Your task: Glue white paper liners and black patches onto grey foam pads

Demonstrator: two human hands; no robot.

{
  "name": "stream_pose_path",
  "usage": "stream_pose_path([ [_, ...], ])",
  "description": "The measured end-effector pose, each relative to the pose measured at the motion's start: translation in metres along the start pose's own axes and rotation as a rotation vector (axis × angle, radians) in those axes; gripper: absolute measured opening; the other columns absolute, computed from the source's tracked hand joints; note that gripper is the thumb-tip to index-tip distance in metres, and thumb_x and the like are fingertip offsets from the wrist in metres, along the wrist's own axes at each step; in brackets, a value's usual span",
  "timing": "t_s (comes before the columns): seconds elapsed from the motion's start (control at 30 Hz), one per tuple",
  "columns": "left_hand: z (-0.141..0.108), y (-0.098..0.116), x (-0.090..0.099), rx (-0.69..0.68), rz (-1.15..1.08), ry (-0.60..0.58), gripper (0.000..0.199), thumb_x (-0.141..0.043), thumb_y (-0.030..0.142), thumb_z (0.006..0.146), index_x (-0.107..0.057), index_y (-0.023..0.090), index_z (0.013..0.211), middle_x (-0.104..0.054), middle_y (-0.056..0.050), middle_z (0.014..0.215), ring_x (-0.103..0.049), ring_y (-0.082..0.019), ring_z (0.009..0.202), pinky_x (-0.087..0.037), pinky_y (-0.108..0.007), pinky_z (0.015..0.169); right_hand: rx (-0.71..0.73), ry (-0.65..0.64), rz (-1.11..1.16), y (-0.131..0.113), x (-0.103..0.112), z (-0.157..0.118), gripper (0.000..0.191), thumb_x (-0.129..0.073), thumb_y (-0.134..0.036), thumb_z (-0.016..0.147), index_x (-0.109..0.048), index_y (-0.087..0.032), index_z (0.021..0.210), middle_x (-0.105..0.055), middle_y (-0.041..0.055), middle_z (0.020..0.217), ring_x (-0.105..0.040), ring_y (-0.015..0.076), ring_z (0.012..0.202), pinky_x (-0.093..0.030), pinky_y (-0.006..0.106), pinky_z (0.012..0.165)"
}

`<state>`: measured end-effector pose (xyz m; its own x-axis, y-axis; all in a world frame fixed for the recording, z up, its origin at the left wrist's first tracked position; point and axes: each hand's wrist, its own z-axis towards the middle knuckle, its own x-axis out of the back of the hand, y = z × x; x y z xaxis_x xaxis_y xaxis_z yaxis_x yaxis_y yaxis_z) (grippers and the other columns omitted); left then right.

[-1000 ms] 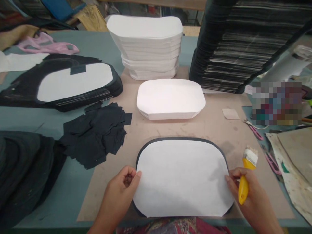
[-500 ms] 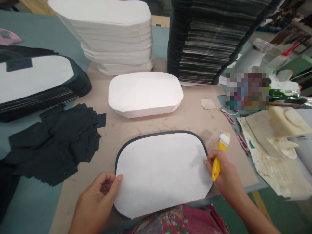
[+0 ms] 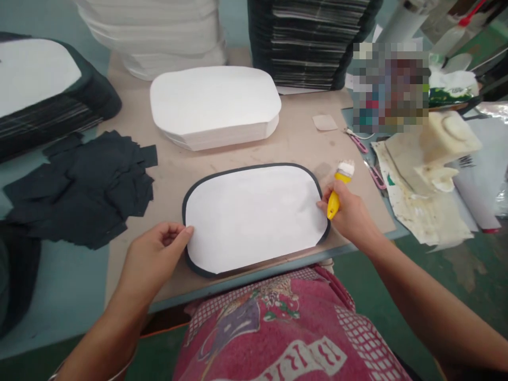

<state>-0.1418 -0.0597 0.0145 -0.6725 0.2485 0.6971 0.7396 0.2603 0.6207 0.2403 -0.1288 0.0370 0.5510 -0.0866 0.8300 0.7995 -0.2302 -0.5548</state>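
Note:
A white rounded panel with a black border [image 3: 254, 214] lies at the front edge of the table. My left hand [image 3: 159, 248] pinches its left edge, thumb on the white face and fingers curled at the border. At the opposite end, my right hand [image 3: 349, 209] grips a paintbrush [image 3: 334, 203] with a yellow handle. Its white-coated bristles point away from me. The fingertips of that same hand also touch the panel's right edge. Behind the panel sits a short stack of white rounded sheets [image 3: 214, 100].
Black fabric pieces [image 3: 87, 185] lie heaped at left, below a stack of black-edged panels [image 3: 91, 95]. Tall white [image 3: 166, 37] and black [image 3: 305, 47] stacks stand at the back. On the right are pink-handled scissors [image 3: 376, 177], a stained sheet [image 3: 420, 206] and a yellowish container [image 3: 454, 135].
My view has tilted downward, so the table things sit higher in the picture and more of the apron shows. Both hands keep their hold on the panel, and the brush stays in my right hand.

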Motion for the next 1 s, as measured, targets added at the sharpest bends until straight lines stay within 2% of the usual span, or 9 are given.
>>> stream_pose_path([
  [0.27, -0.006, 0.006, -0.006, -0.099, -0.107, 0.075, 0.026, -0.064, 0.046, 0.077, -0.06, 0.021, 0.072, -0.057, 0.002, 0.058, -0.049, -0.016, 0.057, -0.036, -0.027, 0.054, 0.022, 0.076, -0.088, 0.014, -0.007, -0.004, 0.022, -0.065, -0.037, 0.083, -0.054, -0.026, 0.098, -0.066, 0.004, 0.086, -0.061, 0.0218, 0.069, -0.041, 0.031, 0.062],
  [0.4, -0.005, 0.005, -0.006, -0.152, -0.139, 0.087, 0.028, -0.063, 0.046, 0.079, -0.06, 0.02, 0.071, -0.057, 0.001, 0.062, -0.05, -0.015, 0.059, -0.038, -0.027, 0.056, 0.023, 0.091, -0.129, 0.021, -0.011, -0.004, 0.026, -0.064, -0.043, 0.082, -0.053, -0.026, 0.098, -0.064, 0.0035, 0.084, -0.058, 0.0212, 0.065, -0.038, 0.031, 0.061],
  [0.6, -0.006, 0.001, -0.009, -0.166, -0.128, 0.052, 0.026, -0.059, 0.042, 0.086, -0.059, 0.02, 0.074, -0.059, 0.001, 0.065, -0.054, -0.016, 0.062, -0.041, -0.027, 0.058, 0.003, 0.068, -0.154, 0.02, -0.009, -0.003, 0.029, -0.064, -0.046, 0.08, -0.052, -0.026, 0.097, -0.065, 0.0036, 0.087, -0.058, 0.0213, 0.068, -0.039, 0.031, 0.063],
  [0.7, -0.006, -0.001, -0.003, -0.178, -0.095, 0.031, 0.023, -0.059, 0.037, 0.087, -0.056, 0.02, 0.072, -0.058, 0.001, 0.066, -0.054, -0.016, 0.063, -0.042, -0.028, 0.06, 0.001, 0.055, -0.136, 0.02, -0.008, -0.003, 0.027, -0.064, -0.046, 0.081, -0.052, -0.026, 0.095, -0.065, 0.0038, 0.087, -0.06, 0.0215, 0.068, -0.04, 0.031, 0.063],
  [0.77, -0.009, 0.004, 0.003, -0.183, -0.008, 0.059, 0.023, -0.063, 0.037, 0.086, -0.055, 0.021, 0.072, -0.058, 0.0, 0.067, -0.055, -0.018, 0.065, -0.044, -0.03, 0.064, 0.01, 0.05, -0.122, 0.021, -0.009, -0.004, 0.027, -0.063, -0.047, 0.082, -0.052, -0.026, 0.095, -0.066, 0.0042, 0.085, -0.061, 0.022, 0.067, -0.04, 0.031, 0.061],
  [0.83, -0.013, 0.016, 0.004, -0.245, 0.168, 0.181, 0.019, -0.066, 0.035, 0.086, -0.058, 0.02, 0.08, -0.063, -0.004, 0.077, -0.06, -0.023, 0.077, -0.048, -0.035, 0.073, 0.024, 0.045, -0.119, 0.023, -0.01, -0.004, 0.028, -0.062, -0.049, 0.082, -0.053, -0.026, 0.095, -0.066, 0.0044, 0.084, -0.061, 0.0222, 0.065, -0.041, 0.031, 0.059],
  [0.9, -0.017, 0.034, -0.004, -0.414, 0.329, 0.306, 0.019, -0.064, 0.032, 0.09, -0.062, 0.015, 0.098, -0.067, -0.013, 0.102, -0.062, -0.029, 0.102, -0.051, -0.042, 0.09, 0.03, 0.043, -0.132, 0.024, -0.013, -0.004, 0.028, -0.061, -0.05, 0.083, -0.052, -0.026, 0.095, -0.066, 0.0043, 0.084, -0.062, 0.022, 0.063, -0.041, 0.03, 0.057],
  [0.93, -0.018, 0.044, -0.012, -0.526, 0.379, 0.331, 0.025, -0.062, 0.03, 0.092, -0.062, 0.012, 0.11, -0.065, -0.018, 0.118, -0.058, -0.031, 0.118, -0.049, -0.045, 0.1, 0.032, 0.04, -0.139, 0.025, -0.014, -0.004, 0.028, -0.06, -0.05, 0.084, -0.052, -0.026, 0.095, -0.066, 0.0042, 0.084, -0.063, 0.022, 0.063, -0.042, 0.03, 0.057],
  [1.0, -0.018, 0.062, -0.032, -0.719, 0.436, 0.286, 0.044, -0.059, 0.033, 0.097, -0.054, 0.011, 0.135, -0.051, -0.02, 0.149, -0.041, -0.032, 0.143, -0.037, -0.05, 0.117, 0.035, 0.037, -0.144, 0.027, -0.016, -0.005, 0.026, -0.059, -0.048, 0.086, -0.052, -0.026, 0.096, -0.067, 0.0038, 0.083, -0.064, 0.0221, 0.063, -0.044, 0.03, 0.057],
])
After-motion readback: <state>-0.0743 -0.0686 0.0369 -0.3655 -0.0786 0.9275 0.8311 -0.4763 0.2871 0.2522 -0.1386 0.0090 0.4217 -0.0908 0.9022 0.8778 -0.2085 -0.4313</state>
